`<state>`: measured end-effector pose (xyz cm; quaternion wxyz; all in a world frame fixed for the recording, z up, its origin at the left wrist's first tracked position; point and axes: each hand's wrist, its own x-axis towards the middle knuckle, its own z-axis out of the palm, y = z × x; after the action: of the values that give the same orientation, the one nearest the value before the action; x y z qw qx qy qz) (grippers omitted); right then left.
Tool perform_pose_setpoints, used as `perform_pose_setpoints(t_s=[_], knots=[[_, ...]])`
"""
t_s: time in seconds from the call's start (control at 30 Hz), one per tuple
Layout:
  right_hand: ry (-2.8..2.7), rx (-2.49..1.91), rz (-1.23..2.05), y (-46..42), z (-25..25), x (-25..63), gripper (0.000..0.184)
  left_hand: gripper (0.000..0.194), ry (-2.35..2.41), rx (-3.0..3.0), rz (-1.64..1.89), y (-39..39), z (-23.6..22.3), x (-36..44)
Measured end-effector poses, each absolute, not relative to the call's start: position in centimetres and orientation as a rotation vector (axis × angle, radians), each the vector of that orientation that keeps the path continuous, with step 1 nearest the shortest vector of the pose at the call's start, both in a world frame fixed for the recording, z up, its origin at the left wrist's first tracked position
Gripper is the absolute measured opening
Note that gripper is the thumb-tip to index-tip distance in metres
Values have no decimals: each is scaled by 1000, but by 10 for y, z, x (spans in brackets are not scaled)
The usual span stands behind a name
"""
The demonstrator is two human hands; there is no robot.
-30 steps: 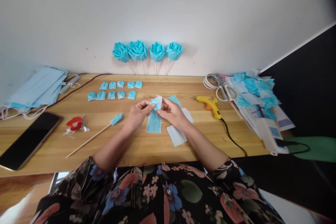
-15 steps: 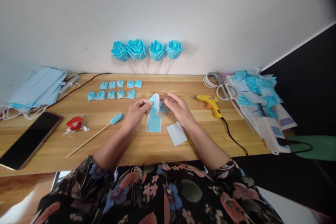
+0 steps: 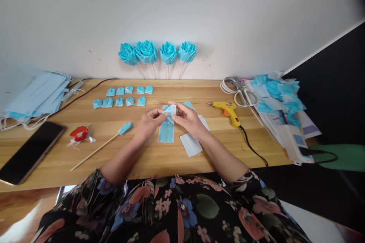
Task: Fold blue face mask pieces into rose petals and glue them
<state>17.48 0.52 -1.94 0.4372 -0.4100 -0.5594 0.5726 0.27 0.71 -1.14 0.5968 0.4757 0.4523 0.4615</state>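
Observation:
Between my two hands is a partly folded piece of blue-and-white mask fabric [image 3: 170, 110], held above the table. My left hand [image 3: 151, 122] pinches its left side with thumb and fingertips. On the other side my right hand [image 3: 186, 118] closes thumb and fingers on its right edge. A flat blue fabric rectangle [image 3: 165, 133] lies on the table just below the fingers. Near my right wrist is a whitish rectangle [image 3: 190, 145], and other pieces are partly hidden beneath that hand. Left of my left hand lies a wooden stick with a blue bud [image 3: 125, 128] at its tip.
Several folded blue petals [image 3: 119, 101] lie in two rows behind my hands. Blue fabric flowers on sticks [image 3: 146, 52] lean on the wall. Right are a yellow glue gun [image 3: 228, 110], scissors [image 3: 242, 95] and fabric scraps [image 3: 276, 91]; left, masks [image 3: 40, 93], a phone [image 3: 31, 152] and red tape [image 3: 80, 133].
My right hand has come in from an open, raised pose and now grips the fabric piece. The piece is folded smaller, with a white edge turned to the right.

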Motion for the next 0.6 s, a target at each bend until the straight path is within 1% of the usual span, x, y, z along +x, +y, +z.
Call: perform_pose_setpoints(t_s=[0.2, 0.33, 0.6], knots=[[-1442, -1047, 1382, 7, -15, 179, 49, 33, 1076, 1102, 1090, 8, -10, 1], [-1384, -1026, 1433, 6, -9, 180, 48, 32, 1075, 1101, 1087, 9, -10, 0], [-1420, -1032, 1394, 6, -18, 179, 47, 33, 1015, 1167, 1037, 5, -11, 3]])
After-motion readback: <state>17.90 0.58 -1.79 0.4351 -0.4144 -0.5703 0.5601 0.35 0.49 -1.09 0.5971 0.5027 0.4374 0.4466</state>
